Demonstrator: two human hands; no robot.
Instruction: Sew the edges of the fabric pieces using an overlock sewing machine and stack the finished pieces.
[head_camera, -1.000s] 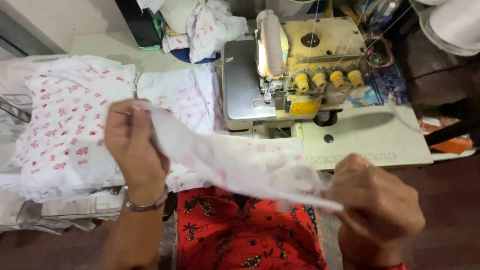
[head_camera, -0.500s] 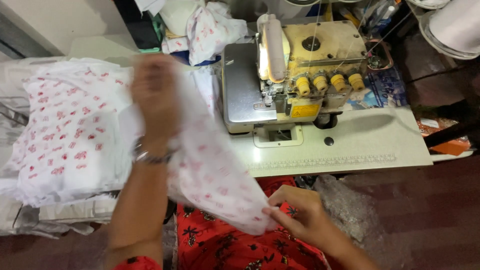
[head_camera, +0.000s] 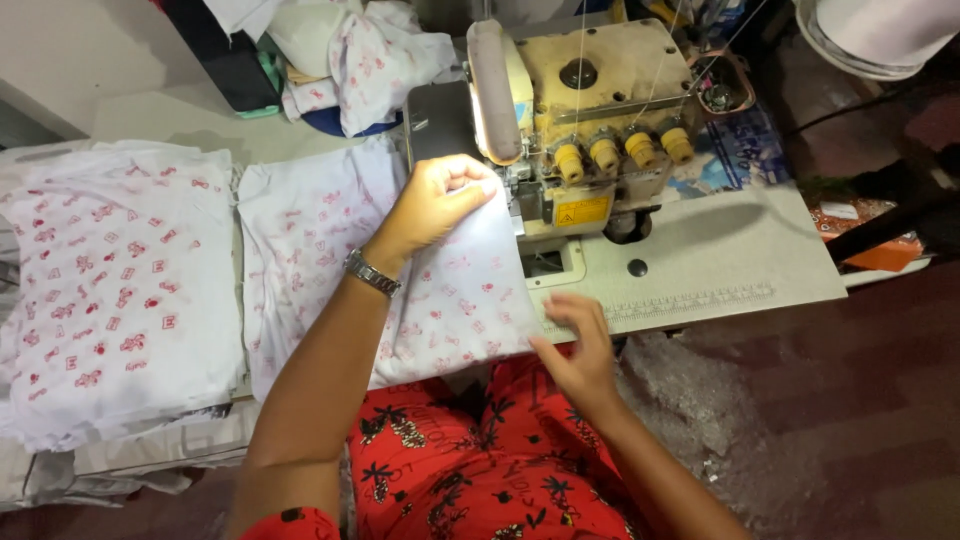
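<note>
1. I take the sewing machine (head_camera: 590, 120) as my landmark; it stands at the back of the worktop (head_camera: 720, 270), four yellow knobs along its front.
2. The work in hand is a white cloth piece (head_camera: 440, 310) with a faint red print. It lies flat, directly left of and in front of the machine, its upper right corner brought up to the needle area.
3. My left hand (head_camera: 432, 205) rests on that corner, fingers curled and pinching the cloth edge just beside the machine's foot. The grip is closed on the cloth.
4. My right hand (head_camera: 575, 345) lies in front of the machine at the worktop's near edge, fingers spread and apart, pressing the lower right edge of the cloth flat. It clamps nothing.
5. Done, as I judge it: the piece is spread out, squared up and its edge presented to the machine.
6. Not yet done: I see no seam along the edge on the machine's side, and I cannot tell whether the edge already sits under the foot, since my left hand hides it. The stitching itself looks to be ahead.
7. Far left of the machine a stack (head_camera: 110, 290) of like printed pieces waits; whether those are sewn, I cannot tell.
8. More printed fabric (head_camera: 370, 60) is bundled behind and left of the machine.
</note>
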